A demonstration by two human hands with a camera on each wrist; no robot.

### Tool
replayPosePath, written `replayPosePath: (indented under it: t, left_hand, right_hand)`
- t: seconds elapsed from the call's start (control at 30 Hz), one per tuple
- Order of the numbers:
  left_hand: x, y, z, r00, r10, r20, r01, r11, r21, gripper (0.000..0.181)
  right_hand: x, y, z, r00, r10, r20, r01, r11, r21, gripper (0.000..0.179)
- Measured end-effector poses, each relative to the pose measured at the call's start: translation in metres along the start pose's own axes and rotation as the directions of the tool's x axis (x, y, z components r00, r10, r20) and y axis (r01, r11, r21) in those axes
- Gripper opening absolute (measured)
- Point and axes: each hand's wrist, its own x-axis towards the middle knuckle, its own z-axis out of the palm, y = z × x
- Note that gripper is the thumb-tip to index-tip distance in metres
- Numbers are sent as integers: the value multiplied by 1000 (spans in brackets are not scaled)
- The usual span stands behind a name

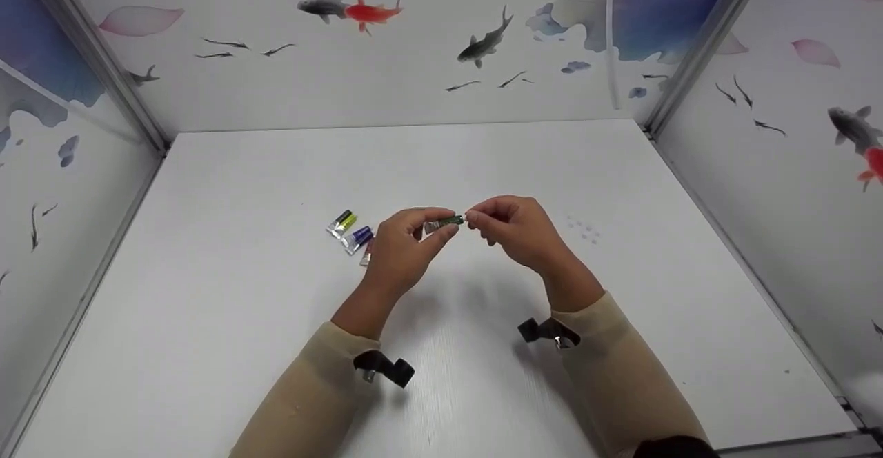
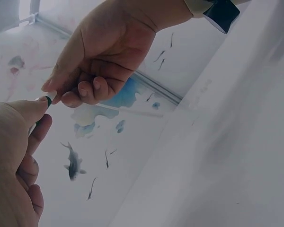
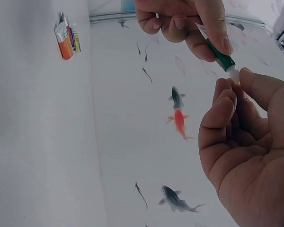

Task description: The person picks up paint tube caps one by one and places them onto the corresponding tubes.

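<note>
A small green paint tube (image 3: 221,56) is pinched between the thumb and fingers of my left hand (image 1: 403,244), above the table. My right hand (image 1: 517,227) pinches the white cap (image 3: 234,74) at the tube's end with thumb and forefinger, its other fingers curled in. Whether cap and tube are still joined cannot be told. On the table beside my left hand lie several more paint tubes: a yellow and a dark one together, a blue-purple tube (image 1: 358,237), and a reddish one (image 1: 367,254) partly hidden by that hand.
Several small pale, translucent pieces (image 1: 585,229) lie on the white table (image 1: 227,237) to the right of my right hand. Printed panels with fish (image 1: 483,41) wall in the table at the back and both sides. Each sleeve carries a black wrist mount (image 1: 385,367).
</note>
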Motion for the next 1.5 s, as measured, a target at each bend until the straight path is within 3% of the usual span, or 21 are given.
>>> replayPosePath:
  t: [0.43,0.73,0.97,1.27,1.4,1.5]
  left_hand:
    - [0,1,2,1000,-27,8,27,1000,1,23]
    - [0,1,1,999,-39,15,39,999,-3,22]
    - [0,1,1,1000,-24,13,24,1000,-11,21]
    - [0,-1,1,1000,-2,17,2,1000,-11,24]
    - [0,-1,1,1000,4,15,-4,1000,-18,23]
    - [0,-1,0,1000,2,17,-2,1000,-28,22]
  right_hand:
    - [2,1,0,998,59,5,-59,998,2,31]
    - [2,3,0,999,46,11,-46,999,1,33]
    - [2,4,-1,1000,10,23,-11,999,48,29]
    - [0,6,-6,991,-117,56,106,979,171,28]
    - [-1,6,-6,989,-139,50,128,975,182,23]
    - [-1,5,-6,990,-133,37,127,983,133,20]
